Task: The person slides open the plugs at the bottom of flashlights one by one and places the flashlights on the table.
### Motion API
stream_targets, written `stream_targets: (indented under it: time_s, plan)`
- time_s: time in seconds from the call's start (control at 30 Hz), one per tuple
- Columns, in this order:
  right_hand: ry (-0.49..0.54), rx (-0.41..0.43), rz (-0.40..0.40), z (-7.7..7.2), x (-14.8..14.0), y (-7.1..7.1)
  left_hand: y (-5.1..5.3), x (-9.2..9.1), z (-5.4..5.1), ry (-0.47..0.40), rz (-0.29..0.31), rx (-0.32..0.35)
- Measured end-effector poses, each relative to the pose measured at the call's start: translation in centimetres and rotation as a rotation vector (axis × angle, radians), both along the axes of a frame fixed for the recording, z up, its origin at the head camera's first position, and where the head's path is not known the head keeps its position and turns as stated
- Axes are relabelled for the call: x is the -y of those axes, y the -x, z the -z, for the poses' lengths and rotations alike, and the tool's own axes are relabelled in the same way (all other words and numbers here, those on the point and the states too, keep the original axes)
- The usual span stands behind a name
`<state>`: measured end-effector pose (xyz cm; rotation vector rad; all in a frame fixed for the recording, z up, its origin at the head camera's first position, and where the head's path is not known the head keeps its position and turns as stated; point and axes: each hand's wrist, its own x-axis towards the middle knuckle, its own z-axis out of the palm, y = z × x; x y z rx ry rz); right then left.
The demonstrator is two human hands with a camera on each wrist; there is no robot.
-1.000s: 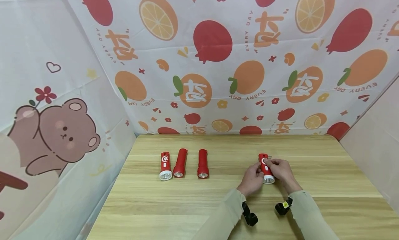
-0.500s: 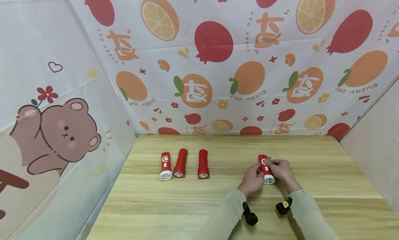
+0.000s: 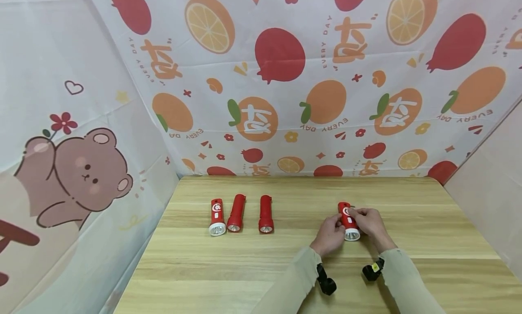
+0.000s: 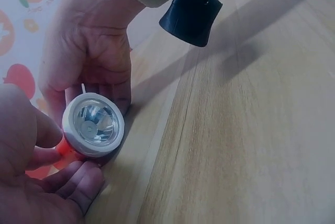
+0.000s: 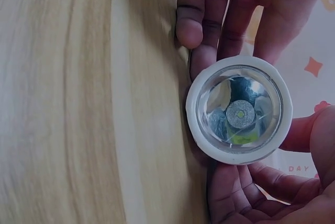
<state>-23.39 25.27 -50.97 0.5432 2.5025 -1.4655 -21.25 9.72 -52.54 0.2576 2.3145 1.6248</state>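
Note:
A red flashlight [image 3: 349, 220] with a white head lies on the wooden table at the right, its lens towards me. My left hand [image 3: 331, 234] holds it from the left side, fingertips against the red body. From the right, my right hand [image 3: 370, 224] grips it with the thumb on top near the white logo. In the left wrist view the white-rimmed lens [image 4: 94, 124] shows between both hands. The right wrist view has the flashlight head [image 5: 194, 110] close up, hiding most of the body. A small bit of metal prong [image 3: 352, 206] peeks out beside the right fingers.
Three more flashlights lie at the left of the table [image 3: 228, 268]: one with a white head [image 3: 217, 216], and two all-red ones, a tilted one [image 3: 237, 213] and a straight one [image 3: 266, 213]. Fruit-printed cloth [image 3: 285, 101] hangs behind the table.
The metal prongs at the flashlight's right side stuck out further a second ago; now only a small bit shows. Both hands have stayed almost in place on the flashlight.

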Motion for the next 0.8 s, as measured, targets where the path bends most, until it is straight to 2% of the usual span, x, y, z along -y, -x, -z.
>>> stream_targets:
  time_s: [0.17,0.37,0.47,0.6,0.8]
  plan:
    - [0.032,0.015,0.007,-0.1,-0.2,-0.1,0.1,0.2,0.1,-0.014,0.001,-0.012]
    - [0.061,-0.020,0.006,-0.3,-0.3,-0.2,0.2,1.0,0.1,-0.030,0.001,-0.006]
    - [0.056,-0.030,0.015,-0.7,-0.5,-0.3,0.3,1.6,-0.1,-0.031,0.000,-0.030]
    - [0.006,-0.036,0.012,-1.6,-0.7,-0.5,0.5,2.7,-0.6,-0.044,-0.005,-0.060]
    - [-0.056,-0.102,-0.004,-3.0,-0.8,-0.5,0.9,4.5,-1.8,-0.057,-0.001,-0.120]
